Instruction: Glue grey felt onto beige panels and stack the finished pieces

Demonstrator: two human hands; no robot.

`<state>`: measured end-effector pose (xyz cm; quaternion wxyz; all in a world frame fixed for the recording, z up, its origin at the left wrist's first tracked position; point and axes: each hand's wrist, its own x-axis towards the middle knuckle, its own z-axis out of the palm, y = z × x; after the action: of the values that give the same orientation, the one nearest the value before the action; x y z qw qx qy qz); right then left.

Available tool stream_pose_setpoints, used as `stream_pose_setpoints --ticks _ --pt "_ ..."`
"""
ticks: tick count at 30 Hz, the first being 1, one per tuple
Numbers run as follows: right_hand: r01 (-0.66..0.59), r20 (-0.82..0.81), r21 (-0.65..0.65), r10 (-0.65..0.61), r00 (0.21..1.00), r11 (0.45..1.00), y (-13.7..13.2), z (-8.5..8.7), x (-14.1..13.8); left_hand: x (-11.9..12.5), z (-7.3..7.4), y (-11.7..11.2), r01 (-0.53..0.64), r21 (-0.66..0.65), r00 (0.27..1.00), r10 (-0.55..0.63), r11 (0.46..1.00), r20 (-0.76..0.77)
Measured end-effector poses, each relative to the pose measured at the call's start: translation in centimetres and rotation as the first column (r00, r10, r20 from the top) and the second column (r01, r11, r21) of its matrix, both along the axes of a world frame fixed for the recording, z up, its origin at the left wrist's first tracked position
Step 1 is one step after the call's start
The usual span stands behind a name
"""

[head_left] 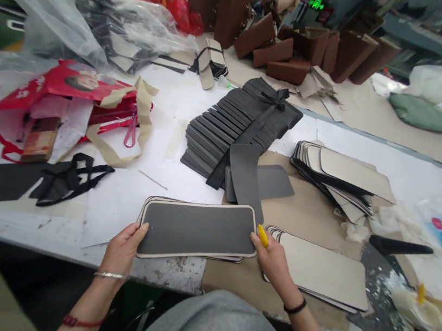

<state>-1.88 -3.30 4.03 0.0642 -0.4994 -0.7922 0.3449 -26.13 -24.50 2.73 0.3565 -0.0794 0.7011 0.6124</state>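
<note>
Between my two hands is a dark grey rectangular panel [199, 231] with rounded corners and a pale border, over a few similar panels. My left hand [123, 245] pinches its left end, thumb on top. At its right end my right hand [271, 257] grips the edge, with a yellow stick-like tool [263, 236] also held in the fingers. Just right of that hand lies a stack of beige panels [321, 270]. Loose dark grey strips [246, 177] lie beyond the held panel, in front of a tied bundle of black strips [226, 128].
Another beige panel stack [355, 173] stands farther right. A glue-smeared black board [380, 289] and a black-handled tool [401, 246] lie at the right. On the left are a red bag [50, 92] and black straps [65, 187]. Brown box-shaped bags [289, 60] and a co-worker's hands [285, 2] are across the table.
</note>
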Motion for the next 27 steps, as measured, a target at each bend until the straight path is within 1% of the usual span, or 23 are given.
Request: stream_pose_setpoints --ticks 2,4,6,8,10,12,14,16,17,18,20,22,23,24,25,26,27 --pt "0.023 -0.038 -0.047 -0.025 0.999 0.999 -0.1 0.0 -0.2 -0.2 0.1 -0.2 0.017 -0.040 0.999 -0.019 0.999 -0.049" --pt "0.036 -0.070 -0.106 -0.044 0.997 0.994 -0.3 -0.1 -0.3 -0.5 0.3 -0.5 0.031 -0.106 0.991 -0.044 0.994 -0.125" --pt "0.025 -0.066 -0.142 -0.035 0.997 0.990 -0.5 -0.3 -0.5 -1.0 0.5 -0.8 0.066 -0.185 0.974 -0.103 0.980 -0.202" --pt "-0.034 -0.011 -0.117 0.033 0.999 0.993 -0.7 -0.4 -0.5 -1.5 0.6 -1.0 0.124 -0.270 0.948 -0.194 0.955 -0.253" --pt "-0.112 0.073 -0.046 0.115 0.991 0.993 -0.9 -0.5 -0.2 -2.0 0.8 -1.2 0.152 -0.371 0.916 -0.272 0.916 -0.295" --pt "-0.150 0.156 0.020 0.145 0.977 0.989 -0.9 -0.5 0.2 -2.2 1.3 -1.1 0.102 -0.484 0.871 -0.312 0.869 -0.378" --pt "-0.128 0.201 0.060 0.114 0.973 0.990 -0.9 -0.2 0.9 -2.2 2.0 -0.8 0.001 -0.568 0.808 -0.335 0.823 -0.484" --pt "-0.089 0.189 0.085 0.072 0.979 0.992 -0.7 0.2 1.6 -1.8 2.9 -0.4 -0.081 -0.614 0.765 -0.346 0.785 -0.543" --pt "-0.070 0.158 0.092 0.055 0.986 0.993 -0.5 0.5 1.9 -1.5 3.2 -0.1 -0.086 -0.626 0.763 -0.353 0.775 -0.541" --pt "-0.050 0.117 0.093 0.039 0.992 0.994 -0.4 0.8 2.3 -1.0 3.5 0.2 -0.067 -0.628 0.771 -0.360 0.775 -0.526" --pt "0.006 0.028 0.070 -0.008 1.000 0.998 0.0 1.4 3.1 0.4 3.7 1.1 0.046 -0.594 0.789 -0.394 0.803 -0.472" --pt "0.090 -0.051 -0.022 -0.091 0.995 0.996 0.5 2.1 4.2 2.7 3.5 2.4 0.201 -0.525 0.794 -0.452 0.827 -0.408" --pt "0.138 -0.088 -0.083 -0.145 0.986 0.987 0.8 2.5 5.0 4.1 3.2 3.2 0.279 -0.495 0.784 -0.493 0.823 -0.377" --pt "0.182 -0.127 -0.139 -0.200 0.972 0.973 1.2 2.8 5.9 5.7 2.7 4.1 0.355 -0.471 0.759 -0.543 0.808 -0.359" --pt "0.221 -0.168 -0.173 -0.250 0.954 0.960 1.7 3.1 7.1 7.4 2.1 5.1 0.438 -0.447 0.715 -0.604 0.780 -0.353" --pt "0.257 -0.207 -0.176 -0.291 0.934 0.950 2.4 3.4 8.5 9.2 1.4 6.2 0.532 -0.423 0.637 -0.676 0.733 -0.370" --pt "0.296 -0.235 -0.146 -0.324 0.916 0.944 3.1 3.6 10.3 11.0 0.5 7.4 0.625 -0.396 0.534 -0.739 0.673 -0.412"
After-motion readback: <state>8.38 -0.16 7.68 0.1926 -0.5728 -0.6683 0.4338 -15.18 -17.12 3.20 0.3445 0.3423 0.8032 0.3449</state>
